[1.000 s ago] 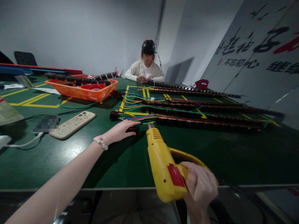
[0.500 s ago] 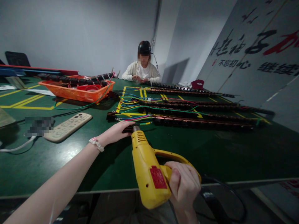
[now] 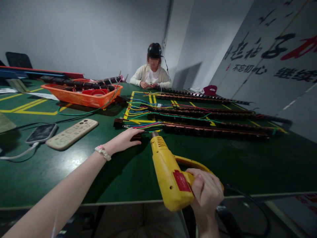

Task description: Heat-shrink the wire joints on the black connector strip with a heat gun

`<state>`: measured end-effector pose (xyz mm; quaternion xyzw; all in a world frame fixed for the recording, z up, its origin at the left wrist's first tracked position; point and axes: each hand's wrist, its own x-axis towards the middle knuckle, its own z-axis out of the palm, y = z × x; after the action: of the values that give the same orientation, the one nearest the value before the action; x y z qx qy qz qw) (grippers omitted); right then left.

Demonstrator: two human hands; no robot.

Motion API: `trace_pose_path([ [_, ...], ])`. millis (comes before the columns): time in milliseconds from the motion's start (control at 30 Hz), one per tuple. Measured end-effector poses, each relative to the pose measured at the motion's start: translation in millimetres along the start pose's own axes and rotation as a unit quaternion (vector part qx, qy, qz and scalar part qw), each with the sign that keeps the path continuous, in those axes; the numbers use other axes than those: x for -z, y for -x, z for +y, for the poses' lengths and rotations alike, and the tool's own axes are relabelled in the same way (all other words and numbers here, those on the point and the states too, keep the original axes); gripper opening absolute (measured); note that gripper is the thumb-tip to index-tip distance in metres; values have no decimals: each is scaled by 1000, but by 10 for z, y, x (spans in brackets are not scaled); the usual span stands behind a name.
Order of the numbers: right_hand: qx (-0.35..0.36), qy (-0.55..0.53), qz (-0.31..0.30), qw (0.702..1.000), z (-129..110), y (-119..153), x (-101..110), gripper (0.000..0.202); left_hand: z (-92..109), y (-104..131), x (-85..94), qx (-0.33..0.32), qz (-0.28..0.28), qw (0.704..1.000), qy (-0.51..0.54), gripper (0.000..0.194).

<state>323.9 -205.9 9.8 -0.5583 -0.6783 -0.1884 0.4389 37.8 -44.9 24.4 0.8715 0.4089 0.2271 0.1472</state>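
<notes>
My right hand is wrapped round the handle of a yellow heat gun. The metal nozzle points away from me, close to a short yellow-green wire end. Left of the nozzle, my left hand lies flat with its fingers stretched over a dark strip end and the thumb apart; what is under the fingers is partly hidden. Blue, pink and red wires run just beyond it, alongside a long black strip.
More long dark strips with coloured wires lie farther back. An orange basket holds black segmented pieces. At left on the green table are a phone on a white cable and a beige phone-shaped case. A co-worker sits opposite.
The heat gun, in my right hand, has moved right, so its nozzle is now farther from my left fingers. My left hand has stayed nearly in place.
</notes>
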Motion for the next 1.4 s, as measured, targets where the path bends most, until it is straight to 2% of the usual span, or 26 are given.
trace_pose_path([
  [333,0,71,12,997,258,-29,76,40,-10,9,-5,-2,-2,1000,2,55],
  [533,-6,89,12,996,301,-20,96,40,-13,5,-8,-9,1,1000,-1,56],
  [767,-11,50,15,999,130,26,95,36,-11,-9,-12,-9,-2,1000,-8,56],
  [1100,-24,-31,18,999,-252,69,-80,31,43,-14,-1,-11,-6,1000,-3,54],
  [1400,-15,-37,13,999,-264,84,-96,32,28,-5,-2,-20,-4,1000,-7,55],
])
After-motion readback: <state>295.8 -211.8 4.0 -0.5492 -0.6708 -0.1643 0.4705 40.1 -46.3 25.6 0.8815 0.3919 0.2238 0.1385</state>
